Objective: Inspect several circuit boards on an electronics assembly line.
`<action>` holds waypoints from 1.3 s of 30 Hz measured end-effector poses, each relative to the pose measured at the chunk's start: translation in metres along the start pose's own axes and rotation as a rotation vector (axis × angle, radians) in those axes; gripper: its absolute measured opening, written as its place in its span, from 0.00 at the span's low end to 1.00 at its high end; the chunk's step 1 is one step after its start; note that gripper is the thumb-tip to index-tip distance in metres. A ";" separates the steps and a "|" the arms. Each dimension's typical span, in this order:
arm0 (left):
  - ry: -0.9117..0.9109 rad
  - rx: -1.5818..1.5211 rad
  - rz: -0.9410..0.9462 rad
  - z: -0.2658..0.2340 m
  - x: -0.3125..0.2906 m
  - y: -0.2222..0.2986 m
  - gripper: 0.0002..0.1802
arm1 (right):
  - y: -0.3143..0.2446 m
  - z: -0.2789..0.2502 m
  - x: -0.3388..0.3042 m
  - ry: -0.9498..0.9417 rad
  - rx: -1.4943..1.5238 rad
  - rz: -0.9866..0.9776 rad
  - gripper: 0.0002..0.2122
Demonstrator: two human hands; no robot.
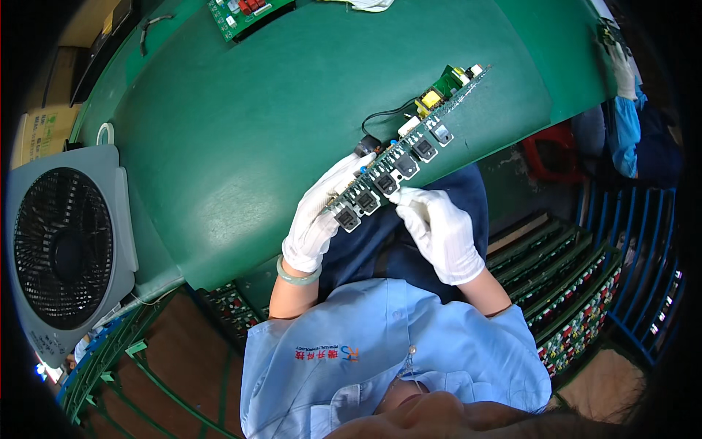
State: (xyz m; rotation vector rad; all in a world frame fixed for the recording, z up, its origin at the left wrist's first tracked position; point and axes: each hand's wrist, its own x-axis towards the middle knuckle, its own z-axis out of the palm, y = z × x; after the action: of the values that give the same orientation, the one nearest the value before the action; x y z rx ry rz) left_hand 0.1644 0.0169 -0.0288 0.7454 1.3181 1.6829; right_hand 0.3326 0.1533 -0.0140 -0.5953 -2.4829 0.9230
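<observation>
A long circuit board (pixel 407 164) is held on edge above the near side of the green table. Along its lower edge runs a row of black square components with metal tabs; a yellow transformer (pixel 430 99) and a black cable (pixel 386 115) show on its other side. My left hand (pixel 322 210), in a white glove, grips the board's left end from behind, fingers partly hidden. My gloved right hand (pixel 437 228) is closed, with thumb and forefinger pinching at the lower edge by one black component (pixel 386 182). Whether a small part sits between those fingertips is hidden.
A grey box fan (pixel 69 249) stands at the left. On the green tabletop (pixel 278 110), another green circuit board (pixel 245 16) lies at the far edge. Green racks of boards (pixel 563 293) stand at the right. A co-worker's gloved hand (pixel 622 73) is at the far right.
</observation>
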 end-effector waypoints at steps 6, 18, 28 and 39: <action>0.044 -0.124 0.023 0.003 0.003 0.007 0.38 | 0.007 -0.005 -0.008 0.007 0.040 0.016 0.18; -0.251 0.040 -0.117 0.059 -0.013 -0.029 0.39 | 0.005 0.004 -0.040 0.277 0.942 0.385 0.30; 0.130 0.183 -0.058 0.009 0.007 0.060 0.33 | 0.025 -0.062 0.018 0.404 0.787 0.546 0.14; -0.040 0.089 -0.011 -0.039 0.067 0.056 0.32 | 0.045 -0.052 0.080 0.155 0.754 0.175 0.19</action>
State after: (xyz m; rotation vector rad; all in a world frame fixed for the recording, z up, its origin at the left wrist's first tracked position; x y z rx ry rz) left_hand 0.0859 0.0535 0.0114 0.8185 1.3738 1.6012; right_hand 0.3055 0.2523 0.0096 -0.5842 -1.7636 1.6795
